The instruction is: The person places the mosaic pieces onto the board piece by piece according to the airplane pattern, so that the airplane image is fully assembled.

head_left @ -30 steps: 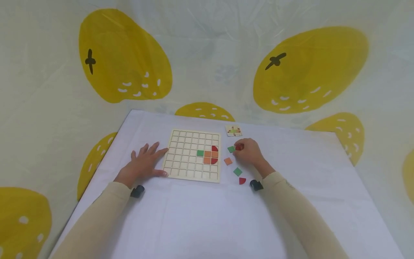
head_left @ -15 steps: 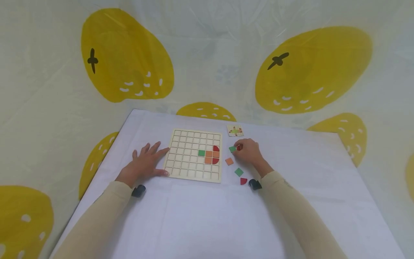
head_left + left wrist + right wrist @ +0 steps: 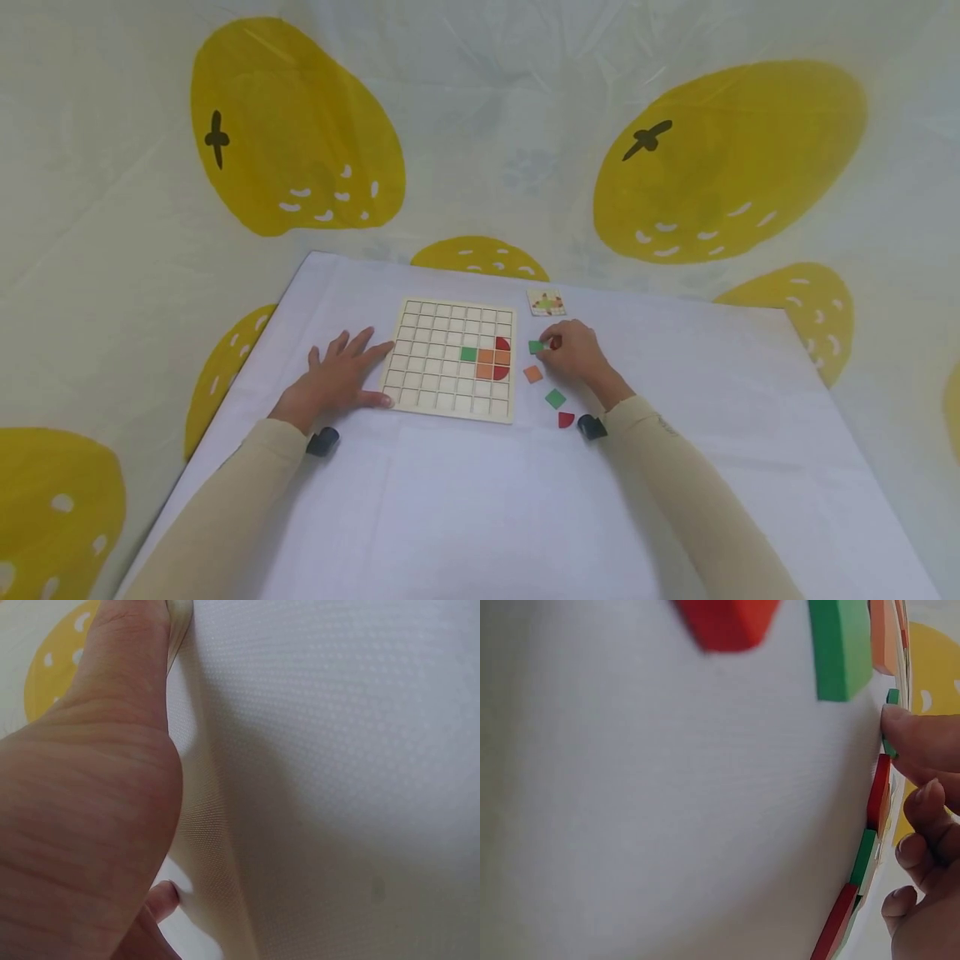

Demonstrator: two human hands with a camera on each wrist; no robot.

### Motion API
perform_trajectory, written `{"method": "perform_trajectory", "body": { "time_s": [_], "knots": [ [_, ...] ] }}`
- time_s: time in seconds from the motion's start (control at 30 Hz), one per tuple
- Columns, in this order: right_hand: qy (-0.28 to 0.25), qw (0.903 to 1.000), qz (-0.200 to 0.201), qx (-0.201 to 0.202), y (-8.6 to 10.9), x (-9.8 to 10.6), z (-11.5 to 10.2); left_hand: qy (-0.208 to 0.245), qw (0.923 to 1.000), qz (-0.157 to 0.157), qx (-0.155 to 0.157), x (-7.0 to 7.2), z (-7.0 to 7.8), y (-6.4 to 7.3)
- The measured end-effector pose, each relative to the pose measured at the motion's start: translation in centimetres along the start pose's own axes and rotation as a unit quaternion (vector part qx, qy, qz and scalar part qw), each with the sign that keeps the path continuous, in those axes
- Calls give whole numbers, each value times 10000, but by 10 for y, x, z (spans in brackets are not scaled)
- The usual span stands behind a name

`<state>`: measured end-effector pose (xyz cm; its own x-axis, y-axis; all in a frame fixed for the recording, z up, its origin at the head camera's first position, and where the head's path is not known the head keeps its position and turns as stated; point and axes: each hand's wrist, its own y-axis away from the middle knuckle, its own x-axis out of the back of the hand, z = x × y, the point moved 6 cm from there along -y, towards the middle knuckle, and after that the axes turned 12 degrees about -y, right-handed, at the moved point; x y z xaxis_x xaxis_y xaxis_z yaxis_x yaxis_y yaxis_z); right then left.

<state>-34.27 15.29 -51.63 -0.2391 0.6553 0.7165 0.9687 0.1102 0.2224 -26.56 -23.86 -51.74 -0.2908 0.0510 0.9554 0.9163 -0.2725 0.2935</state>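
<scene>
In the head view, a pale wooden grid board (image 3: 431,408) lies flat on the white table. On its right side sit a green tile (image 3: 468,355), several orange tiles (image 3: 485,371) and two red quarter-round tiles (image 3: 502,373). My left hand (image 3: 330,385) lies with spread fingers, its thumb and index fingertip touching the board's left edge. Right of the board, my right hand (image 3: 579,354) pinches a green square tile (image 3: 536,347) between thumb and finger. The right wrist view has this green tile (image 3: 892,697) partly covered by the thumb.
An orange tile (image 3: 533,374), a green tile (image 3: 555,398) and a red quarter-round tile (image 3: 566,420) lie in front of my right hand. One red tile (image 3: 555,342) shows by its fingers. A small pattern card (image 3: 546,302) lies behind. A lemon-printed sheet (image 3: 480,150) hangs beyond the table.
The green tile at my right fingertips has turned and shifted slightly left. My left hand stays at the board's edge. The whole view has drifted a little.
</scene>
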Motion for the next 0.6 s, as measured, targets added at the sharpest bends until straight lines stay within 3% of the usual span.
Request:
{"method": "perform_trajectory", "body": {
  "time_s": [0.6],
  "knots": [
    [129,9988,-473,-35,3,-2,-6,87,9999,-51,37,5,2,3]
  ]
}}
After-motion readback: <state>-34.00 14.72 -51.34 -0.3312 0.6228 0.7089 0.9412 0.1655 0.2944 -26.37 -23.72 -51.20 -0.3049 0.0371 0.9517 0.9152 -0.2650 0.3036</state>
